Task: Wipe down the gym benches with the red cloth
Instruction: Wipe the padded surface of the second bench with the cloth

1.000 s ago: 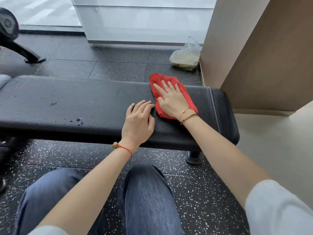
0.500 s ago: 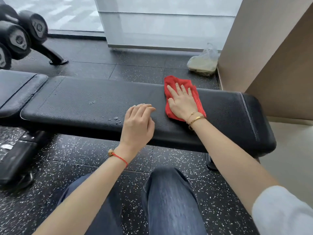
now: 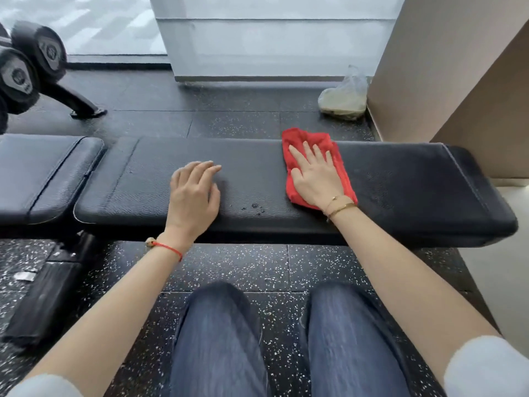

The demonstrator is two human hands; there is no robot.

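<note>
A long black padded bench (image 3: 415, 190) runs across the view in front of my knees. The red cloth (image 3: 306, 140) lies on its top right of centre, spread flat. My right hand (image 3: 315, 179) presses down on the cloth, palm flat and fingers spread, covering most of it. My left hand (image 3: 194, 193) rests on the bare pad left of centre, fingers loosely curled, holding nothing. A few small dark specks (image 3: 254, 207) sit on the pad between the two hands, near the front edge.
A second black pad (image 3: 43, 170) adjoins the bench on the left. Dumbbells on a rack (image 3: 34, 61) stand at the far left. A plastic bag (image 3: 345, 96) lies on the floor by the beige wall (image 3: 429, 67). The bench's base (image 3: 45, 293) is at lower left.
The view has shifted, so the bench's left pad and dumbbells now show. My left hand sits farther left of the cloth hand. The specks now lie between my hands.
</note>
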